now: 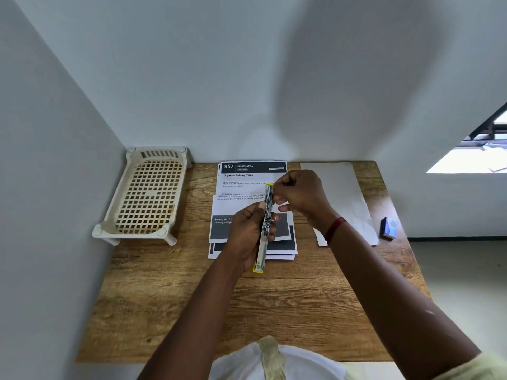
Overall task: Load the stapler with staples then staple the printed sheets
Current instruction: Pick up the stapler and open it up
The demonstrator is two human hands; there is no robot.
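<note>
A yellow and metal stapler is swung fully open and held above the printed sheets, which lie in a loose stack at the back middle of the wooden table. My left hand grips the stapler around its middle. My right hand is at the stapler's far end, fingers pinched at the open metal channel; whether it holds staples is too small to tell. A small blue staple box lies near the table's right edge.
A cream plastic lattice rack stands at the back left corner against the walls. A blank white sheet lies to the right of the printed stack. White walls close the table at the back and left.
</note>
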